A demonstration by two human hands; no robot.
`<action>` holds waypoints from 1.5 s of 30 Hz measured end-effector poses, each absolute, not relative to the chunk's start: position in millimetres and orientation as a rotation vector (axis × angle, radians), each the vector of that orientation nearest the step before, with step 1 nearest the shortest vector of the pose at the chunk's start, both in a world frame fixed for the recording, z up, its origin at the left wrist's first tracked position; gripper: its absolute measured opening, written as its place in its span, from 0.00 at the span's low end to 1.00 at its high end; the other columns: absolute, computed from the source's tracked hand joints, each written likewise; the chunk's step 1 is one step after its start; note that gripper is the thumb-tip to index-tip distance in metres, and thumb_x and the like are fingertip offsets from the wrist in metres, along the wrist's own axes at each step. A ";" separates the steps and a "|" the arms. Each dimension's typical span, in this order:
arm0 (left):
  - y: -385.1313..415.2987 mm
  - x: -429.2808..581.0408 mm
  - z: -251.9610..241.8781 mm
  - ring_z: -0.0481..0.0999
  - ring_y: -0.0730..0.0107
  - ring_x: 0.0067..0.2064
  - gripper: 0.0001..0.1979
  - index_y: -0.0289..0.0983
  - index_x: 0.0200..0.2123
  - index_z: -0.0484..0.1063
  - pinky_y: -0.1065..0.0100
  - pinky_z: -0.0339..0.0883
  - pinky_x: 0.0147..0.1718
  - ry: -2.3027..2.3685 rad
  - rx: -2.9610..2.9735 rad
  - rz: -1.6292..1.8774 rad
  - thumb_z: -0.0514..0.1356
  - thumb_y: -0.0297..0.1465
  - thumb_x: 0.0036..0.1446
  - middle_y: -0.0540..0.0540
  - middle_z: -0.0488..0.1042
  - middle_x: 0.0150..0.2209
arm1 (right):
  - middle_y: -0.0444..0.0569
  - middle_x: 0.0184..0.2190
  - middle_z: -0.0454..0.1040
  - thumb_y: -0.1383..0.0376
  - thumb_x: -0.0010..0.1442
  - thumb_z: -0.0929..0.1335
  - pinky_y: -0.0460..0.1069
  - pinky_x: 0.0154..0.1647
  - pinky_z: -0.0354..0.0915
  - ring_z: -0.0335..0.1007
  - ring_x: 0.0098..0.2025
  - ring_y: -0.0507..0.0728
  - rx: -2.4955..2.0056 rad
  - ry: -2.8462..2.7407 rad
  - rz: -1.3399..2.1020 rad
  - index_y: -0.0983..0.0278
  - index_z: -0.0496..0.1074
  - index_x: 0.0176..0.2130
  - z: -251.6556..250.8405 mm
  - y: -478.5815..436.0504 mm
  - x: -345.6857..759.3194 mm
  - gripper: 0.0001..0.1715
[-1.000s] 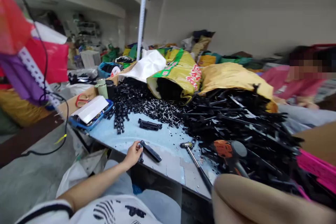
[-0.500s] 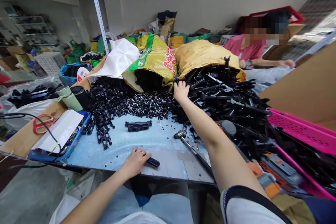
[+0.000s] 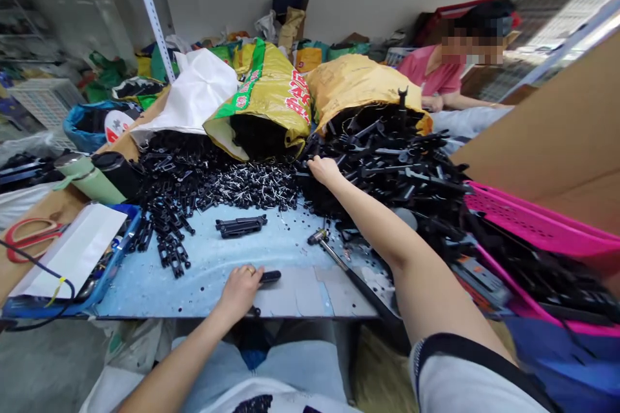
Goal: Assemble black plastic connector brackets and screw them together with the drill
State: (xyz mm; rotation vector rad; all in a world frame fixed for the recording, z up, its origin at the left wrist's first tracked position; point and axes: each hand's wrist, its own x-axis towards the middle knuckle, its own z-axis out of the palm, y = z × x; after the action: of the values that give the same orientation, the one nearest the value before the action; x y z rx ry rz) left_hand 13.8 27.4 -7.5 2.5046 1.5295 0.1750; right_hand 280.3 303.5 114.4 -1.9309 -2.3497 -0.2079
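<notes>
The hammer (image 3: 335, 255) is shiny metal at its far end, the black bar (image 3: 270, 277) left of the hammer looks smooth, the yellow sack (image 3: 271, 93) behind it is glossy, crinkly plastic, the pink basket (image 3: 527, 211) right of it is smooth plastic, and far left of it are dull white paper (image 3: 72, 255) and a plain wooden board (image 3: 62, 205).

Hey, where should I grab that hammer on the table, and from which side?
Likely best by the dark grip of the hammer, from the person's side: the handle slants from the metal head toward the near edge of the table, putting the grip closest. The right arm passes near its end.
</notes>
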 end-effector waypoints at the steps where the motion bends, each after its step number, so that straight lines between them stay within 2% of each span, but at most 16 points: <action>1: 27.1 12.5 -8.6 0.71 0.58 0.44 0.19 0.37 0.54 0.65 0.58 0.66 0.42 1.538 2.501 0.187 0.54 0.25 0.59 0.40 0.73 0.41 | 0.64 0.44 0.71 0.74 0.64 0.60 0.49 0.43 0.55 0.68 0.44 0.55 -1.915 -2.371 -0.232 0.74 0.70 0.48 112.9 292.5 280.5 0.15; 6: 31.4 8.0 -0.7 0.65 0.55 0.56 0.25 0.40 0.60 0.57 0.54 0.63 0.50 1.532 2.369 0.684 0.55 0.36 0.61 0.37 0.66 0.54 | 0.62 0.52 0.65 0.73 0.59 0.62 0.55 0.47 0.59 0.66 0.46 0.62 -1.515 -2.379 -0.328 0.69 0.61 0.59 125.2 217.3 275.9 0.28; 8: 36.8 4.9 10.7 0.58 0.54 0.61 0.30 0.39 0.64 0.47 0.53 0.59 0.54 1.624 2.247 1.035 0.53 0.39 0.62 0.35 0.58 0.60 | 0.59 0.51 0.67 0.70 0.57 0.64 0.53 0.44 0.63 0.67 0.46 0.60 -1.306 -2.317 -0.071 0.67 0.62 0.58 129.8 173.3 267.1 0.29; 10: 41.3 0.9 22.9 0.51 0.50 0.64 0.35 0.38 0.65 0.43 0.49 0.54 0.57 1.724 2.214 1.262 0.54 0.42 0.60 0.32 0.51 0.63 | 0.52 0.42 0.71 0.65 0.55 0.66 0.50 0.37 0.66 0.69 0.39 0.57 -1.117 -2.235 0.367 0.65 0.68 0.52 127.3 127.0 254.6 0.24; 11: 42.1 -0.5 27.6 0.51 0.48 0.64 0.35 0.37 0.64 0.46 0.48 0.54 0.56 1.707 2.270 1.291 0.55 0.43 0.59 0.31 0.52 0.62 | 0.50 0.36 0.73 0.63 0.55 0.67 0.49 0.33 0.66 0.70 0.33 0.55 -1.061 -2.169 0.626 0.65 0.70 0.49 123.0 105.7 247.4 0.20; 13: 39.6 0.8 32.0 0.63 0.51 0.58 0.27 0.37 0.59 0.56 0.52 0.61 0.52 1.519 2.421 1.227 0.54 0.40 0.61 0.33 0.65 0.55 | 0.45 0.25 0.71 0.58 0.56 0.67 0.48 0.26 0.65 0.67 0.24 0.52 -0.984 -1.925 1.113 0.66 0.70 0.46 109.3 71.6 231.2 0.20; 15: 31.4 10.1 29.5 0.72 0.60 0.44 0.15 0.36 0.51 0.64 0.60 0.67 0.42 1.366 2.466 1.176 0.49 0.35 0.64 0.39 0.73 0.40 | 0.43 0.24 0.70 0.55 0.54 0.69 0.48 0.26 0.66 0.67 0.23 0.52 -0.957 -1.557 1.297 0.65 0.68 0.47 91.0 51.2 212.3 0.24; 18: 15.2 36.0 18.6 0.72 0.62 0.35 0.11 0.34 0.43 0.67 0.62 0.67 0.34 1.477 2.433 1.257 0.48 0.32 0.64 0.42 0.72 0.31 | 0.46 0.34 0.74 0.55 0.48 0.73 0.50 0.40 0.68 0.71 0.37 0.55 -0.995 -1.069 1.166 0.62 0.63 0.47 62.8 39.2 180.2 0.30; 21: 6.1 57.7 9.9 0.71 0.61 0.34 0.11 0.33 0.41 0.67 0.61 0.66 0.35 1.566 2.470 1.261 0.48 0.31 0.64 0.41 0.72 0.31 | 0.49 0.37 0.75 0.53 0.51 0.71 0.53 0.46 0.65 0.71 0.43 0.56 -1.073 -0.879 1.186 0.63 0.62 0.42 42.9 35.9 159.2 0.25; 24: 9.8 55.1 7.2 0.70 0.57 0.41 0.14 0.32 0.45 0.66 0.58 0.66 0.40 1.550 2.498 1.067 0.49 0.35 0.64 0.38 0.73 0.38 | 0.47 0.29 0.74 0.48 0.57 0.65 0.51 0.38 0.66 0.71 0.34 0.55 -1.156 -0.997 1.174 0.63 0.62 0.35 35.4 38.6 172.2 0.21; 27: 22.4 31.2 5.3 0.68 0.54 0.49 0.20 0.32 0.51 0.63 0.56 0.64 0.45 1.499 2.475 0.680 0.54 0.39 0.61 0.36 0.71 0.46 | 0.43 0.24 0.69 0.46 0.56 0.65 0.48 0.29 0.61 0.66 0.25 0.53 -1.373 -1.516 0.988 0.62 0.62 0.35 35.8 45.9 214.1 0.23; 33: 43.6 8.0 4.3 0.68 0.60 0.48 0.15 0.37 0.51 0.64 0.61 0.63 0.46 1.241 2.462 0.165 0.49 0.30 0.63 0.41 0.71 0.44 | 0.48 0.33 0.73 0.51 0.60 0.66 0.46 0.27 0.51 0.70 0.33 0.55 -1.235 -2.947 0.589 0.63 0.67 0.37 25.6 42.6 253.9 0.17; 36: 45.8 18.7 10.7 0.67 0.59 0.49 0.17 0.38 0.54 0.61 0.60 0.61 0.47 1.233 2.484 0.106 0.48 0.33 0.63 0.41 0.69 0.46 | 0.49 0.34 0.73 0.50 0.63 0.63 0.46 0.27 0.48 0.70 0.34 0.55 -1.307 -3.029 0.354 0.64 0.69 0.37 17.1 38.5 245.5 0.19; 38: 45.4 25.2 14.7 0.68 0.57 0.49 0.20 0.38 0.52 0.62 0.59 0.62 0.46 1.240 2.482 0.086 0.50 0.42 0.61 0.41 0.69 0.46 | 0.49 0.34 0.73 0.49 0.64 0.61 0.47 0.26 0.47 0.70 0.34 0.55 -1.371 -3.006 0.295 0.64 0.69 0.38 14.7 37.0 242.0 0.21; 41: 42.7 28.6 16.7 0.68 0.53 0.47 0.31 0.37 0.48 0.63 0.57 0.62 0.45 1.239 2.486 0.113 0.56 0.55 0.51 0.40 0.70 0.44 | 0.48 0.33 0.73 0.49 0.64 0.60 0.48 0.26 0.46 0.69 0.34 0.54 -1.425 -2.970 0.238 0.63 0.69 0.38 16.9 32.6 241.6 0.22; 45: 37.7 24.5 12.6 0.71 0.55 0.43 0.32 0.37 0.45 0.62 0.59 0.64 0.42 1.246 2.492 0.214 0.60 0.55 0.47 0.41 0.71 0.40 | 0.49 0.34 0.72 0.50 0.66 0.58 0.48 0.29 0.47 0.67 0.36 0.55 -1.380 -2.930 0.115 0.63 0.69 0.39 26.8 23.0 238.3 0.21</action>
State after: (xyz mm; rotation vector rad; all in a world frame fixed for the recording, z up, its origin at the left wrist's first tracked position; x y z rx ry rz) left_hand 24.5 37.7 12.6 2.4919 1.2463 0.2135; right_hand 238.3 23.0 26.8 -1.3797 -2.9299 0.1150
